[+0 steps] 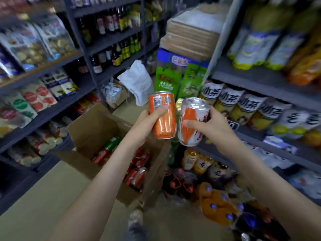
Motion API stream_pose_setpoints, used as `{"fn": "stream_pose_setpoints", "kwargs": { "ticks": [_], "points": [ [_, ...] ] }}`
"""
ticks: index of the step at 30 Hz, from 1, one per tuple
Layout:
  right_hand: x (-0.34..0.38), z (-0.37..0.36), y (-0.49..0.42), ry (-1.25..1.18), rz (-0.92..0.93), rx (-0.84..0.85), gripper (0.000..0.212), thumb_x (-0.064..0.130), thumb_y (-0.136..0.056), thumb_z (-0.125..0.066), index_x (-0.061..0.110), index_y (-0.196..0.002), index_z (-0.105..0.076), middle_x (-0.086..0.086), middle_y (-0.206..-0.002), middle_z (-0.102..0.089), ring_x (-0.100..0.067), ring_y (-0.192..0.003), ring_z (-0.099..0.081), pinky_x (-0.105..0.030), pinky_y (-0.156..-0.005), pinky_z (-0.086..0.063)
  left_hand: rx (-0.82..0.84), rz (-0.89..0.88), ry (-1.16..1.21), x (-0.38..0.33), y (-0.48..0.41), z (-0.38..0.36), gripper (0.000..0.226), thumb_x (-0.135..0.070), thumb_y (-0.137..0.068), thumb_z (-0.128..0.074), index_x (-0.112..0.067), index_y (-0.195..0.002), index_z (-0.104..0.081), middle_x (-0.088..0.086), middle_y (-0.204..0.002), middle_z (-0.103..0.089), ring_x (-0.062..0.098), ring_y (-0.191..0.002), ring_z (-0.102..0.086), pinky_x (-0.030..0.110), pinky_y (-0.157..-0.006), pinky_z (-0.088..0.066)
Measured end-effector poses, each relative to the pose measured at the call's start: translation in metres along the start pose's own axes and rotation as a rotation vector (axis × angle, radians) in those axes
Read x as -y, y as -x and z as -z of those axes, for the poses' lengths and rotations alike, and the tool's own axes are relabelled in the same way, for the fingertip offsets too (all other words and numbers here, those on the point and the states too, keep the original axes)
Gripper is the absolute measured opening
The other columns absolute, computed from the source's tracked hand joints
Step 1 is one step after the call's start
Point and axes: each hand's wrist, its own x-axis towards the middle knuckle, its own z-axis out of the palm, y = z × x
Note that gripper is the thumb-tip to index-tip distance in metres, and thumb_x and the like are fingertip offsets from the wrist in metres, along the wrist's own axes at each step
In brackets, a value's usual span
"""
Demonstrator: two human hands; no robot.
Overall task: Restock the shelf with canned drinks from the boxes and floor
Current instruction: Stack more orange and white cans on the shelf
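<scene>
— So, how far along is the restocking?
— Early, I'd say. The left hand [145,122] grips an orange can [163,117] upright, thumb across its front. The right hand [214,127] holds a silver-and-orange can [192,119] tilted toward it. Both cans are up in the air, just beside each other, neither on a shelf yet.
— And what's left?
— Plenty. Below the left hand, the cardboard box [93,129] stands open with loose cans [137,164] heaped inside. Below the right hand, packs of bottles [217,204] lie on the floor.
— Where would these two go?
— Probably the shelf [260,80] beyond the right hand, though its row of tea bottles [243,108] looks full and the blur hides any free slot.
— Anything in the way?
— The box and the floor packs crowd the aisle underfoot, and stacked cartons [189,37] close it off past both hands.
</scene>
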Motion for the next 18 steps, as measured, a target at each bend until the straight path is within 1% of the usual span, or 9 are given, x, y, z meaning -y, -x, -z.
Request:
{"fn": "stream_pose_setpoints", "kwargs": {
  "ticks": [2, 5, 8, 11, 12, 13, 14, 16, 18],
  "points": [
    [0.013, 0.04, 0.019, -0.029, 0.016, -0.048, 0.047, 0.025, -0.069, -0.082, 0.021, -0.11, -0.058, 0.008, -0.098, -0.069, -0.007, -0.084, -0.066, -0.023, -0.071, -0.054, 0.066, -0.045, -0.006, -0.023, 0.002, -0.039, 0.016, -0.028, -0.087, -0.059, -0.018, -0.099, -0.062, 0.001, -0.087, -0.072, 0.01, -0.075, -0.07, 0.022, -0.066, -0.055],
    [0.031, 0.096, 0.04, -0.086, 0.061, -0.129, 0.044, 0.025, -0.069, -0.082, 0.019, -0.108, -0.062, 0.005, -0.096, -0.073, -0.01, -0.084, -0.07, -0.031, -0.076, -0.057, 0.154, -0.103, -0.001, -0.058, -0.001, -0.091, 0.014, -0.028, -0.085, -0.06, -0.017, -0.095, -0.062, 0.0, -0.082, -0.073, 0.011, -0.072, -0.069, 0.024, -0.068, -0.056],
    [0.052, 0.145, 0.056, -0.164, 0.116, -0.231, 0.037, 0.02, -0.071, -0.079, 0.017, -0.105, -0.063, 0.001, -0.094, -0.074, -0.013, -0.082, -0.071, -0.03, -0.071, -0.057, 0.255, -0.193, -0.016, -0.099, -0.007, -0.139, 0.026, -0.035, -0.074, -0.061, -0.014, -0.089, -0.063, -0.002, -0.068, -0.072, 0.009, -0.062, -0.068, 0.022, -0.058, -0.054],
    [0.077, 0.189, 0.066, -0.201, 0.19, -0.317, 0.045, 0.022, -0.066, -0.08, 0.015, -0.107, -0.063, -0.001, -0.095, -0.074, -0.017, -0.085, -0.071, -0.035, -0.075, -0.057, 0.347, -0.27, -0.039, -0.143, -0.018, -0.181, 0.025, -0.035, -0.078, -0.061, -0.013, -0.09, -0.064, -0.002, -0.067, -0.072, 0.009, -0.062, -0.068, 0.02, -0.054, -0.052],
    [0.086, 0.202, 0.069, -0.195, 0.215, -0.339, 0.044, 0.022, -0.066, -0.079, 0.016, -0.107, -0.063, -0.001, -0.095, -0.074, -0.018, -0.086, -0.071, -0.035, -0.076, -0.057, 0.375, -0.299, -0.056, -0.158, -0.024, -0.194, 0.031, -0.038, -0.074, -0.066, -0.013, -0.092, -0.064, -0.002, -0.07, -0.072, 0.011, -0.065, -0.069, 0.02, -0.056, -0.053],
    [0.097, 0.215, 0.07, -0.183, 0.243, -0.356, 0.043, 0.022, -0.067, -0.078, 0.016, -0.107, -0.063, 0.0, -0.095, -0.074, -0.017, -0.085, -0.071, -0.035, -0.075, -0.057, 0.398, -0.331, -0.077, -0.172, -0.03, -0.204, 0.038, -0.04, -0.067, -0.074, -0.013, -0.093, -0.065, -0.001, -0.074, -0.073, 0.013, -0.069, -0.069, 0.022, -0.06, -0.054],
    [0.108, 0.228, 0.071, -0.171, 0.278, -0.366, 0.044, 0.023, -0.066, -0.078, 0.016, -0.107, -0.064, 0.0, -0.095, -0.074, -0.016, -0.085, -0.071, -0.034, -0.074, -0.056, 0.418, -0.36, -0.095, -0.186, -0.037, -0.213, 0.042, -0.041, -0.063, -0.076, -0.014, -0.093, -0.066, 0.0, -0.078, -0.073, 0.014, -0.073, -0.068, 0.024, -0.065, -0.056],
    [0.131, 0.25, 0.073, -0.139, 0.344, -0.379, 0.047, 0.025, -0.061, -0.076, 0.016, -0.105, -0.064, 0.001, -0.094, -0.074, -0.016, -0.086, -0.071, -0.032, -0.076, -0.054, 0.468, -0.412, -0.122, -0.215, -0.048, -0.227, 0.042, -0.042, -0.061, -0.072, -0.014, -0.091, -0.067, 0.0, -0.083, -0.073, 0.014, -0.077, -0.069, 0.029, -0.073, -0.056],
    [0.157, 0.269, 0.07, -0.1, 0.398, -0.387, 0.046, 0.026, -0.06, -0.074, 0.016, -0.105, -0.065, 0.0, -0.095, -0.074, -0.017, -0.088, -0.071, -0.032, -0.079, -0.054, 0.528, -0.469, -0.178, -0.243, -0.058, -0.236, 0.04, -0.039, -0.064, -0.074, -0.014, -0.095, -0.067, 0.001, -0.087, -0.075, 0.015, -0.082, -0.071, 0.031, -0.075, -0.055]
  ]
}}
